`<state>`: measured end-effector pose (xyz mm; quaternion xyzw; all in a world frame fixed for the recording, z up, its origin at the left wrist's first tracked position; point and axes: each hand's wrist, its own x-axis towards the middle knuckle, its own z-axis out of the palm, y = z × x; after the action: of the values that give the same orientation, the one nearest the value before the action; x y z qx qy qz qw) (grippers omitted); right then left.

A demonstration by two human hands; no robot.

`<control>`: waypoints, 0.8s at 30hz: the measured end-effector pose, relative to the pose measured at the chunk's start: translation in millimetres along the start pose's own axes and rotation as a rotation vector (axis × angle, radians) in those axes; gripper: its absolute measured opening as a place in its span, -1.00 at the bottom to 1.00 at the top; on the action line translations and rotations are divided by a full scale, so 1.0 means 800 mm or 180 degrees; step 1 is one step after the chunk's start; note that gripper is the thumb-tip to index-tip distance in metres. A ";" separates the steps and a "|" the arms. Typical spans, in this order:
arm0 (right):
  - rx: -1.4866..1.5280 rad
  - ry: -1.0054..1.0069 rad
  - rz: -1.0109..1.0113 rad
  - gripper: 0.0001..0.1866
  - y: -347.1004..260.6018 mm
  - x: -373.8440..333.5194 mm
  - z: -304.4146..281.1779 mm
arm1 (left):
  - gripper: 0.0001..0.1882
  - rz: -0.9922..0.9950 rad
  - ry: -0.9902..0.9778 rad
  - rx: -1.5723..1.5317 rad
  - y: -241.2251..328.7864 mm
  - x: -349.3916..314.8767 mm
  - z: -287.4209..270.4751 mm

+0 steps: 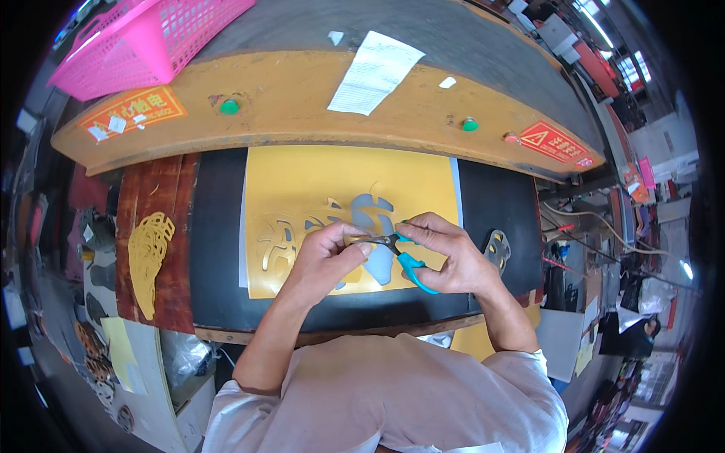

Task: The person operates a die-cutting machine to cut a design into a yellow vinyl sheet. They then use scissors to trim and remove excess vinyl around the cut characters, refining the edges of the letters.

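Right hand (461, 255) curled round scissors' (390, 241) teal handles (417, 275); left hand (325, 258) half-closed by blades (372, 240), hold unclear. Likely light, stiff; grip handles.

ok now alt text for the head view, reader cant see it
The person's right hand holds teal-handled scissors pointing toward the left hand, above a yellow sheet with shaped cutouts over a black surface. Beyond are an orange beam and, upper left, a pink basket.
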<state>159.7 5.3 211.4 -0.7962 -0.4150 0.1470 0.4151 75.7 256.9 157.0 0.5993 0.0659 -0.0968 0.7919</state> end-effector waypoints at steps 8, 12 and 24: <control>-0.0153 -0.0007 0.0020 -0.30 -0.014 -0.030 0.002 | -0.84 -0.0023 -0.0330 -0.0007 -0.011 -0.005 0.008; -0.0137 -0.0014 0.0068 -0.29 -0.020 -0.037 0.003 | -0.85 0.0039 -0.0432 0.0019 -0.016 -0.006 0.007; -0.0209 -0.0091 0.0151 -0.25 -0.026 -0.047 0.006 | -0.89 0.0132 -0.0480 0.0132 -0.013 -0.012 0.011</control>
<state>122.7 -15.2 220.2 -0.8168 -0.4065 0.1545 0.3791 63.9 246.1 151.6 0.6078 -0.0083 -0.1267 0.7838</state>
